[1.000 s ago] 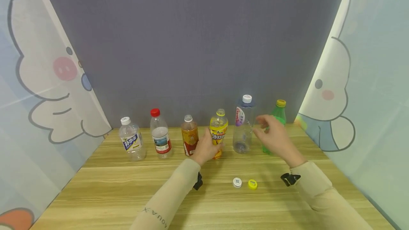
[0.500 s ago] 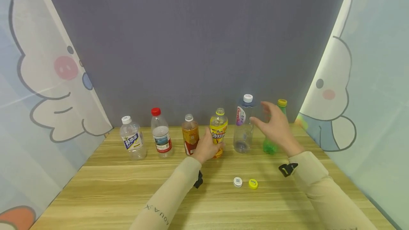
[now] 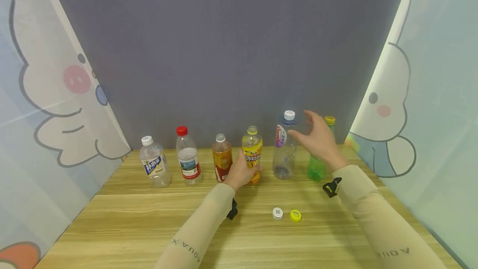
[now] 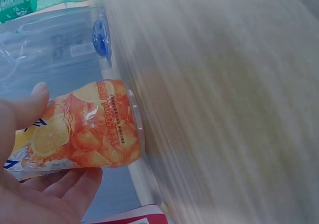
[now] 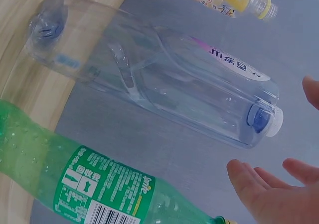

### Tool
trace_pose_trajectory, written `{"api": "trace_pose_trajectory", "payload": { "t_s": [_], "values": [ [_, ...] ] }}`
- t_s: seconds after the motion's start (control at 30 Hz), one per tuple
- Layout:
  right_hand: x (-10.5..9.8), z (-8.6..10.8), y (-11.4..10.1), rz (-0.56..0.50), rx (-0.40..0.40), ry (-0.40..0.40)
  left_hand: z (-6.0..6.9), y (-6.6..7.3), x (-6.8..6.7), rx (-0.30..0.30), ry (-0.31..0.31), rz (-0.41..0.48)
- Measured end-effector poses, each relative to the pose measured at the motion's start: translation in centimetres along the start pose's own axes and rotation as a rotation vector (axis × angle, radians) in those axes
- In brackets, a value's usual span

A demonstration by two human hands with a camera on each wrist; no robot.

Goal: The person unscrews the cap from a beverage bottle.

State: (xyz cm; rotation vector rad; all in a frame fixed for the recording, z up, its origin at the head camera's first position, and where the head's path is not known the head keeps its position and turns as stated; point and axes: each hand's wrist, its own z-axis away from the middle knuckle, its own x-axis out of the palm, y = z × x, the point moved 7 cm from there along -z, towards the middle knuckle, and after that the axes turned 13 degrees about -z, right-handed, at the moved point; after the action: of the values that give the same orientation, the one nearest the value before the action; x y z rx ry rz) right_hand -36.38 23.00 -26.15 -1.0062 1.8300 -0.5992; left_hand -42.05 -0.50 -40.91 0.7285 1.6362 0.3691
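The tall clear bottle point(image 3: 284, 159) stands upright on the worktop point(image 3: 149, 227), white cap at the top; its oval white-and-purple label reads "Ganten", the lettering running up its length, with Chinese characters, 百岁山, in the right wrist view.

Just left of the tall clear bottle is the yellow-labelled bottle point(image 3: 252, 149), its long axis about vertical, uncapped mouth up and base down at the worktop. Large dark Chinese characters cross its label, too small to read surely; lower down, over pictured orange slices and ice, "500mL" is legible. The left grip point(image 3: 241, 173) is clasped round this bottle, thumb on one side and fingers on the other.

The right grip point(image 3: 317, 140) is released, thumb and fingers spread beside the top of the tall clear bottle, apart from it. Right of that bottle and partly behind this hand, the green bottle point(image 3: 316, 169) is marked "Sprite" and 回收我 above a barcode.

Farther left of the tall clear bottle stand an amber bottle point(image 3: 222, 157), a red-capped bottle point(image 3: 188, 161) and a bottle labelled 补水啦 point(image 3: 154, 166). In front of it lie a loose white cap point(image 3: 277, 213) and a loose yellow cap point(image 3: 296, 215). The left sleeve point(image 3: 198, 227) reads "AQUA X".
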Motion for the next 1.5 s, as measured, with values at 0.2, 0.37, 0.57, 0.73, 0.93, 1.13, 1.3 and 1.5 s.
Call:
{"api": "trace_pose_trajectory", "payload": {
  "t_s": [0.2,0.37,0.57,0.73,0.93,1.13,1.3,1.5],
  "values": [
    [0.5,-1.1,0.1,0.014,0.023,-0.028,-0.2,-0.1,-0.1,-0.004,0.015,-0.028],
    [0.9,-1.9,0.4,-0.002,0.063,-0.052,-0.3,0.1,0.0,-0.013,0.011,-0.055],
    [1.7,-2.7,1.4,-0.042,0.118,-0.082,-0.5,0.1,0.2,-0.015,0.026,-0.067],
    [2.4,-3.0,1.9,-0.089,0.133,-0.102,-0.8,0.0,0.4,-0.023,0.035,-0.093],
    [3.2,-3.4,2.6,-0.151,0.134,-0.089,-0.8,0.0,0.3,-0.041,0.036,-0.108],
    [3.7,-3.4,3.3,-0.209,0.137,-0.065,-0.7,0.1,0.5,-0.055,0.040,-0.102],
    [3.7,-3.4,3.5,-0.157,0.133,-0.023,-0.8,0.1,0.8,-0.079,0.030,-0.082],
    [4.1,-3.3,3.3,-0.148,0.126,0.010,-0.8,0.0,0.8,-0.096,0.043,-0.090]
  ]
}}
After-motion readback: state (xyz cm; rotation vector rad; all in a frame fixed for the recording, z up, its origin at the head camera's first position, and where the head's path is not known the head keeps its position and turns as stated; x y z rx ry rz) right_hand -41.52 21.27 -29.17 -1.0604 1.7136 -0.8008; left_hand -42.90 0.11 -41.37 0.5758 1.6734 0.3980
